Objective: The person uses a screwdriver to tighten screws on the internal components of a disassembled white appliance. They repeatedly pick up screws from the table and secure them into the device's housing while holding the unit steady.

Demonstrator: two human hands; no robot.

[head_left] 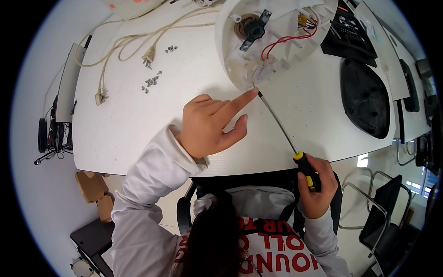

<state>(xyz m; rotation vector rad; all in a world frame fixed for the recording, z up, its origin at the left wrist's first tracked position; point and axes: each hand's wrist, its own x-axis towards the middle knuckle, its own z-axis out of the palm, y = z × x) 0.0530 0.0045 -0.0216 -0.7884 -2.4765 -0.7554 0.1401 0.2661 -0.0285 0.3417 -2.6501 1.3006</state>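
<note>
My right hand is closed around the black and yellow handle of a screwdriver near the table's front edge. Its long metal shaft slants up and left to the rim of a round white plastic housing. My left hand has its index finger stretched out to the screwdriver's tip, with the thumb apart and the other fingers curled. Whether a screw sits at the tip is too small to tell. Inside the housing are a dark round part with a metal bracket, red wires and a clear plastic piece.
Small loose screws lie in groups on the white table. Beige cords with plugs stretch across the far left. At right are a black plastic cover and a black tool case. Chairs stand at lower right.
</note>
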